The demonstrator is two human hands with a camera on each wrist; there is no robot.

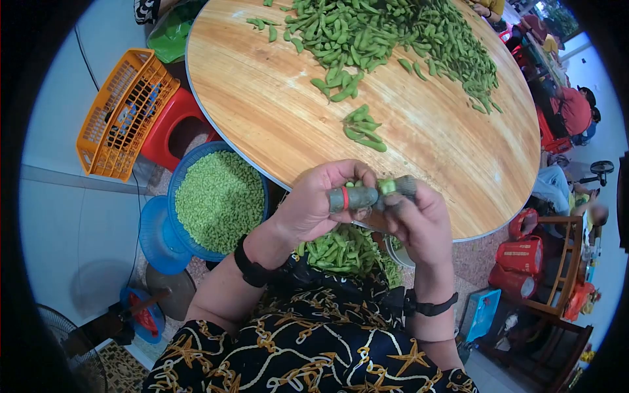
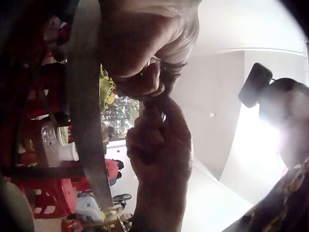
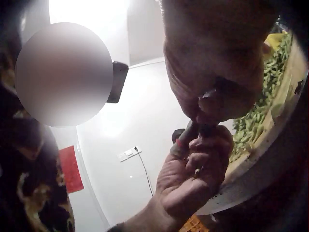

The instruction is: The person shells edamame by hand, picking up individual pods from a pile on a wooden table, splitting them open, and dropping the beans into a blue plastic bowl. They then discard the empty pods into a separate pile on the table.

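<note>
In the head view, both hands meet over the near edge of the table. Between them is a green soybean pod (image 1: pixel 388 186), partly hidden by the fingers. The right hand (image 1: pixel 426 219) pinches it between a thumb and finger in grey covers. From the other side, the left hand (image 1: pixel 308 203) has curled fingers at the pod, its thumb in a grey cover (image 1: pixel 357 198) with a red band. Both wrist views show the fingertips of the two hands together, the pod hidden there. Below the hands, more pods (image 1: pixel 341 249) lie at the lap.
A large heap of pods (image 1: pixel 367 33) covers the far part of the round wooden table (image 1: pixel 262 85), with a small cluster (image 1: pixel 362 128) nearer. To the left stand a blue basin of shelled beans (image 1: pixel 219 196), a red stool (image 1: pixel 171 128) and an orange basket (image 1: pixel 124 118).
</note>
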